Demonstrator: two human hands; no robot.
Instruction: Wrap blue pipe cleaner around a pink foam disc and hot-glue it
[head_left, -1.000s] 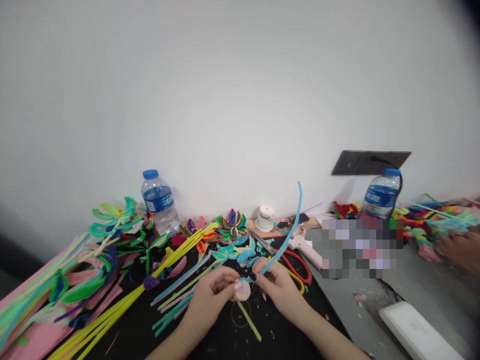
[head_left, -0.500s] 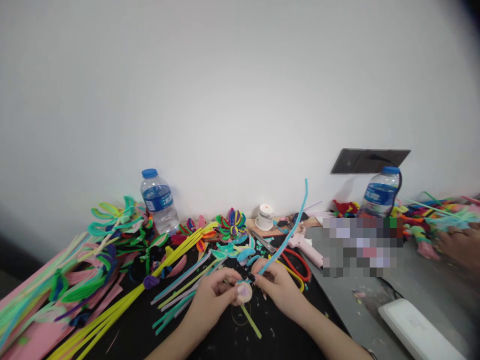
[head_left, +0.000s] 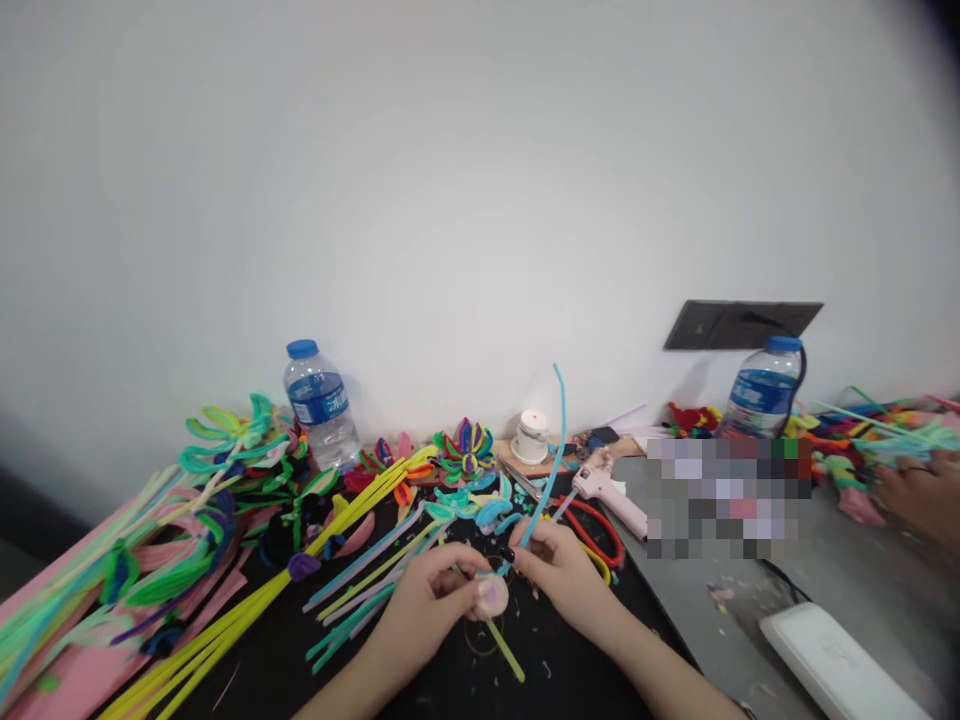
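Observation:
Between thumb and fingers, my left hand point(head_left: 448, 590) pinches a small round pale disc point(head_left: 492, 596) with a light purple middle. A yellow-green pipe cleaner point(head_left: 508, 652) sticks out below the disc toward me. My right hand point(head_left: 553, 572) is closed on a light blue pipe cleaner point(head_left: 557, 440), whose long free end rises toward the wall. Its lower end bends in at the disc's upper edge, where the fingers partly hide it. Just beyond my hands lie turquoise and pale pipe-cleaner petals point(head_left: 469, 502).
Bundled yellow pipe cleaners point(head_left: 259, 600) and coloured flowers fill the left. Beyond my right hand are red-handled scissors point(head_left: 600, 525), a pink glue gun point(head_left: 611, 495) and a white spool point(head_left: 531, 438). Two water bottles point(head_left: 319, 400) stand by the wall. Another person's hand point(head_left: 919, 495) is far right.
The light blue pipe cleaner's free end has swung left and now stands more upright. Both hands keep their hold in nearly the same place.

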